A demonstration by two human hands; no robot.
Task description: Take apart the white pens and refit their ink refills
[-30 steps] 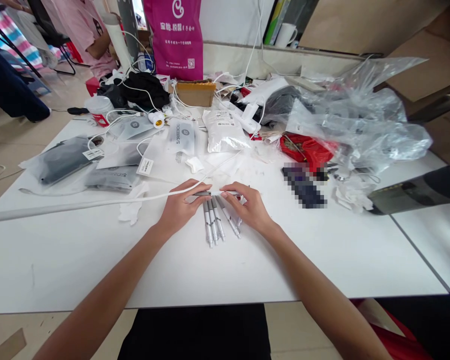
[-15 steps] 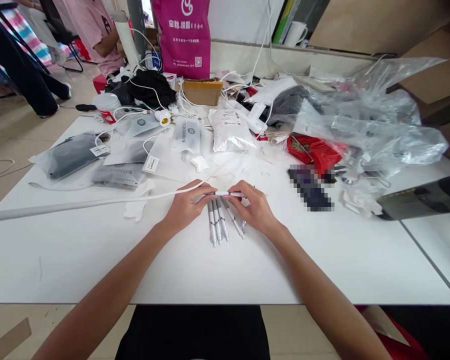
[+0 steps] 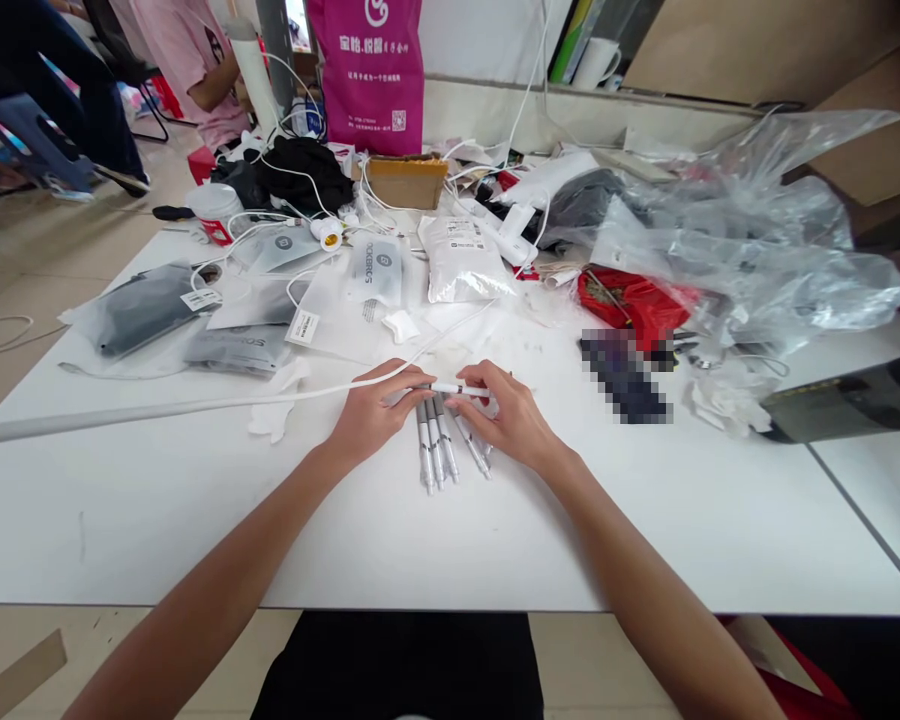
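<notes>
A white and grey pen [image 3: 448, 388] is held level between my hands above the table. My left hand [image 3: 379, 405] pinches its left end between thumb and fingers. At its right end, the thumb and index finger of my right hand [image 3: 504, 403] close round it. Several similar pens [image 3: 436, 445] lie side by side just below, with their upper ends partly hidden. One more pen [image 3: 474, 450] rests at a slant to their right, under my right hand. A white cable [image 3: 307, 393] crosses in front of my left fingers.
Frosted packets [image 3: 236, 345] lie at the left of the white table [image 3: 345, 540]. A white parcel [image 3: 465, 262], a red bag [image 3: 634, 305] and clear plastic [image 3: 780, 265] sit farther back. A dark cylinder [image 3: 855, 395] is at right. People stand or sit at the upper left.
My right fingers have shifted slightly along the pen, and more of its white barrel shows. My left hand has barely moved. At the upper left, a person's legs have moved and a blue stool shows.
</notes>
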